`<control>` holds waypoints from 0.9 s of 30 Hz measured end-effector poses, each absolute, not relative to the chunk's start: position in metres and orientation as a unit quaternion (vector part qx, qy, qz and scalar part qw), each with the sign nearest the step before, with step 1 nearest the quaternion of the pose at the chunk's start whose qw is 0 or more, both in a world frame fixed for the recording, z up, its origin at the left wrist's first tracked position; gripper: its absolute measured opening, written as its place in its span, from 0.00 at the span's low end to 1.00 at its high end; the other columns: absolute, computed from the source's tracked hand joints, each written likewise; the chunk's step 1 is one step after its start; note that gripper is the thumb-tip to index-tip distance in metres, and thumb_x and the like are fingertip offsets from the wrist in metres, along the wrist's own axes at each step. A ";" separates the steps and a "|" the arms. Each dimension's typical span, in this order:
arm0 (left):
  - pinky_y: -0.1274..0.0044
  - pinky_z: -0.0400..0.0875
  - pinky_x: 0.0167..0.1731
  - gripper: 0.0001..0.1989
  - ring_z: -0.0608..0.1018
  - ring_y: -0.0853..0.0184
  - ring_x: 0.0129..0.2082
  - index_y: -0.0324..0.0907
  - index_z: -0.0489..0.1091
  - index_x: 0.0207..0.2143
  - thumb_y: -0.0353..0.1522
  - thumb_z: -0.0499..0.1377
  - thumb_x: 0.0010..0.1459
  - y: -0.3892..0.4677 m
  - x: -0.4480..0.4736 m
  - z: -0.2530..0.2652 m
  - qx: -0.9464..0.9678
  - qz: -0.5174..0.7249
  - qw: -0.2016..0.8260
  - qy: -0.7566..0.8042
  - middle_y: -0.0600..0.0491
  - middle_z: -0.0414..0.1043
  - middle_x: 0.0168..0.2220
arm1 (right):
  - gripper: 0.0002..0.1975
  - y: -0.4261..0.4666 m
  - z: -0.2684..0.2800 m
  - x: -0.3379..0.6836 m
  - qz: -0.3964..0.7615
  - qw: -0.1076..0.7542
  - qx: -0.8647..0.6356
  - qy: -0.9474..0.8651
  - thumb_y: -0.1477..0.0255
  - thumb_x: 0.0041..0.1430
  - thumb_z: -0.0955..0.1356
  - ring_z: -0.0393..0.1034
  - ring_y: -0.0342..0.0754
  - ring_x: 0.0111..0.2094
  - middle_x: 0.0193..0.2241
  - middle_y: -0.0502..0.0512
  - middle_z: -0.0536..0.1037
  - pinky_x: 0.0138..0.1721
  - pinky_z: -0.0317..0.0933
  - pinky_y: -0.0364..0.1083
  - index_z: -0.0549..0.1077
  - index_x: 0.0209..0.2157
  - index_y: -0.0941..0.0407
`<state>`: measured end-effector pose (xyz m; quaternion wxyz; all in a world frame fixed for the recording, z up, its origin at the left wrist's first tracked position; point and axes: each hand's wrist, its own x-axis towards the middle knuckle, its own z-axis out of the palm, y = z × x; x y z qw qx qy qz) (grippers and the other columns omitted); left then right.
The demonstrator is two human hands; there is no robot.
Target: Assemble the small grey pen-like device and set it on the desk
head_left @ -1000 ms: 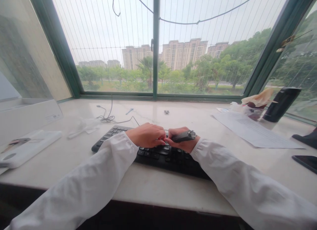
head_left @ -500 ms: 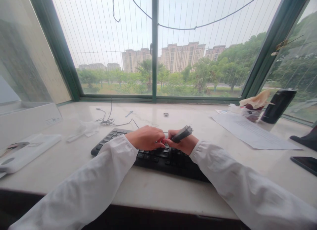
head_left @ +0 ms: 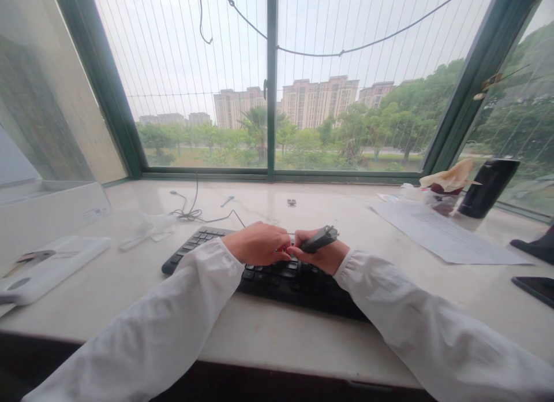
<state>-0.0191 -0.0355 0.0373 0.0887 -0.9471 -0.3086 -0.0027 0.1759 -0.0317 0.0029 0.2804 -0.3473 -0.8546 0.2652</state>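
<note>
A black keyboard (head_left: 298, 295) lies on the white sill, slanting down to the right, partly hidden under both hands. My left hand (head_left: 258, 244) is over its middle, with fingers bent and the fingertips closed low at the keys. Whatever they pinch, if anything, is hidden. Right beside it, my right hand (head_left: 331, 256) is wrapped round a dark grey hand tool (head_left: 321, 239), whose jagged end points up and right. The tool's lower end is hidden in the fist. The fingertips of both hands nearly meet. Small dark pieces, possibly keycaps (head_left: 291, 202), lie behind the keyboard.
A cable (head_left: 190, 213) and a small blue strip (head_left: 227, 201) lie near the window. On the left are a white box (head_left: 52, 208) and a white packet (head_left: 56, 266). Paper (head_left: 437, 231), a black bottle (head_left: 489, 188) and a phone (head_left: 536, 287) are on the right.
The view has shifted very slightly. Both hands stay at the same spot on the keyboard, and the grey tool remains in my right hand.
</note>
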 end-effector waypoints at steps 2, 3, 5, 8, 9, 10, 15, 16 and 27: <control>0.78 0.60 0.26 0.10 0.77 0.66 0.33 0.42 0.69 0.36 0.39 0.54 0.62 -0.036 -0.019 0.038 -0.947 -0.002 0.086 -0.310 0.53 0.75 0.36 | 0.14 -0.032 0.003 0.176 0.248 0.275 -0.345 -0.862 0.62 0.52 0.65 0.51 0.39 0.20 0.16 0.45 0.60 0.22 0.49 0.40 0.63 0.22 0.56; 0.78 0.61 0.26 0.10 0.77 0.66 0.33 0.42 0.69 0.36 0.39 0.54 0.62 -0.037 -0.019 0.039 -0.947 -0.002 0.085 -0.311 0.53 0.75 0.36 | 0.14 -0.032 0.003 0.176 0.239 0.272 -0.346 -0.866 0.62 0.52 0.65 0.51 0.39 0.20 0.16 0.45 0.61 0.22 0.49 0.40 0.63 0.22 0.57; 0.78 0.62 0.26 0.09 0.77 0.66 0.33 0.43 0.69 0.37 0.38 0.55 0.61 -0.038 -0.019 0.039 -0.946 -0.002 0.085 -0.312 0.53 0.75 0.36 | 0.13 -0.031 0.002 0.176 0.219 0.268 -0.352 -0.870 0.62 0.52 0.65 0.52 0.39 0.21 0.17 0.46 0.62 0.22 0.48 0.40 0.64 0.22 0.57; 0.78 0.61 0.27 0.09 0.77 0.66 0.33 0.43 0.69 0.37 0.38 0.54 0.61 -0.038 -0.019 0.039 -0.945 0.001 0.086 -0.315 0.53 0.75 0.37 | 0.13 -0.031 0.001 0.176 0.212 0.268 -0.356 -0.870 0.62 0.53 0.65 0.51 0.39 0.20 0.16 0.46 0.61 0.21 0.47 0.40 0.64 0.22 0.56; 0.78 0.61 0.26 0.09 0.77 0.66 0.33 0.43 0.69 0.36 0.38 0.54 0.61 -0.038 -0.019 0.039 -0.945 0.002 0.086 -0.315 0.53 0.75 0.37 | 0.13 -0.031 0.000 0.176 0.216 0.271 -0.350 -0.870 0.62 0.53 0.64 0.51 0.39 0.20 0.16 0.45 0.61 0.21 0.46 0.40 0.64 0.22 0.56; 0.78 0.61 0.26 0.10 0.77 0.66 0.33 0.43 0.69 0.36 0.39 0.54 0.61 -0.038 -0.019 0.039 -0.945 0.003 0.086 -0.315 0.53 0.75 0.36 | 0.14 -0.031 0.000 0.177 0.224 0.273 -0.344 -0.870 0.62 0.54 0.64 0.50 0.39 0.20 0.16 0.45 0.60 0.21 0.46 0.40 0.64 0.22 0.56; 0.77 0.60 0.25 0.10 0.77 0.65 0.33 0.42 0.69 0.35 0.38 0.54 0.61 -0.037 -0.019 0.038 -0.945 0.005 0.099 -0.312 0.53 0.75 0.36 | 0.15 -0.027 -0.003 0.178 0.260 0.282 -0.335 -0.860 0.60 0.54 0.64 0.49 0.39 0.20 0.16 0.45 0.58 0.21 0.45 0.41 0.61 0.22 0.56; 0.77 0.60 0.25 0.10 0.77 0.65 0.33 0.42 0.69 0.35 0.38 0.54 0.61 -0.037 -0.019 0.038 -0.945 0.005 0.104 -0.311 0.53 0.74 0.36 | 0.16 -0.026 -0.004 0.178 0.269 0.286 -0.338 -0.855 0.59 0.54 0.65 0.50 0.39 0.20 0.16 0.45 0.58 0.21 0.45 0.41 0.61 0.23 0.56; 0.77 0.61 0.25 0.10 0.77 0.65 0.33 0.42 0.70 0.35 0.39 0.54 0.61 -0.037 -0.018 0.038 -0.944 0.005 0.108 -0.312 0.52 0.75 0.36 | 0.17 -0.025 -0.005 0.177 0.299 0.292 -0.345 -0.841 0.57 0.53 0.65 0.51 0.39 0.21 0.17 0.45 0.60 0.22 0.46 0.41 0.62 0.23 0.56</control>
